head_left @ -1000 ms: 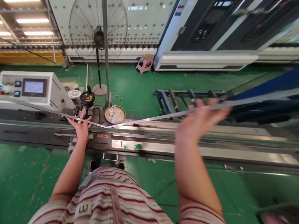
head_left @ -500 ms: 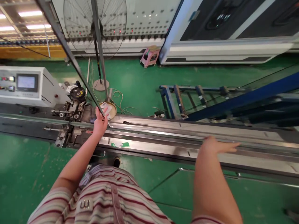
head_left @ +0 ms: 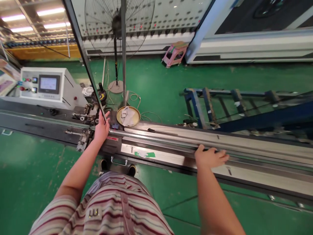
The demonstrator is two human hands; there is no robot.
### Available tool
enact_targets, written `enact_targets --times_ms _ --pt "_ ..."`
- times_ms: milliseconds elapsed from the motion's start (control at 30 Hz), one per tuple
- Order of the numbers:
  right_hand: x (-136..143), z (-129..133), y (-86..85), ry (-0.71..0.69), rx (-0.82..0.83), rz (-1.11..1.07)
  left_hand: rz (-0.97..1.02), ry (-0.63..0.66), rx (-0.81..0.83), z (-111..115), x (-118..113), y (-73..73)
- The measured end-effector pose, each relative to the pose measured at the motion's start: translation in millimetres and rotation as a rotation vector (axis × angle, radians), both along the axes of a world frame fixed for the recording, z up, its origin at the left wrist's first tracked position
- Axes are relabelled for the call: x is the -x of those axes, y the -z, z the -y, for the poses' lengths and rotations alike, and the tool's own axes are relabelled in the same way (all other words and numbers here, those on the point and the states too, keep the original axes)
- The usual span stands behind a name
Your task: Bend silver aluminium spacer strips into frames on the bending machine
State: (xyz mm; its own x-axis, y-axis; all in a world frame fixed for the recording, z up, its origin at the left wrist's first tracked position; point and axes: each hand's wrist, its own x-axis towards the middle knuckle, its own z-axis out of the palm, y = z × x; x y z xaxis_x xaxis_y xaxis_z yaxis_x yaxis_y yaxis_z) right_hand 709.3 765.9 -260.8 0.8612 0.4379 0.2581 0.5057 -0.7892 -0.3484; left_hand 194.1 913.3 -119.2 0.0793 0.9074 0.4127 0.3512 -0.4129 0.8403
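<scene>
My left hand (head_left: 102, 129) is closed round the lower end of a long, dark metal strip (head_left: 81, 49), which rises steeply to the upper left. This hand is beside the clamp mechanism (head_left: 89, 114) of a long bench machine. My right hand (head_left: 210, 158) lies over the machine's metal bed, thumb and fingers stretched apart. It appears to touch a thin metal bar (head_left: 168, 141) lying lengthwise in the bed's channel; the contact under the palm is hidden. Between the hands, a round yellowish dish (head_left: 137, 121) with a crumpled cloth (head_left: 127, 116) sits at the bed's back edge.
A control box with a screen (head_left: 49, 84) stands at the left. Another upright bar (head_left: 124, 55) rises behind the dish, before a floor fan (head_left: 117, 24). A thin black-handled tool (head_left: 156, 131) lies on the bed. Behind are a pink stool (head_left: 174, 54) and a blue frame (head_left: 197, 104).
Both hands have moved left along the machine, my left hand from before the dish to the clamp mechanism. The rising strip has shifted with it. The camera view has turned left.
</scene>
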Motion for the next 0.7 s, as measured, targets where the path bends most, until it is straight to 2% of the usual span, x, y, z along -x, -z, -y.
enact_targets --times_ms 267,367,500,600,700 --pt "138.3 -37.9 -16.8 -0.168 0.171 0.031 0.064 -0.079 0.046 -39.8 143.6 -3.0" --pt "188.8 -52.9 -18.0 -0.21 0.204 0.052 0.009 -0.111 0.02 -55.3 194.4 -3.7" --pt "243.2 -63.2 -21.4 -0.294 0.217 0.077 -0.116 -0.199 -0.006 -78.3 249.4 -5.7" --pt "283.6 -67.1 -32.9 -0.367 0.235 0.073 -0.136 -0.253 0.011 -88.3 289.0 -18.2" --pt "326.8 -69.4 -47.9 -0.471 0.239 0.016 -0.11 -0.386 0.075 -93.2 324.8 -42.6"
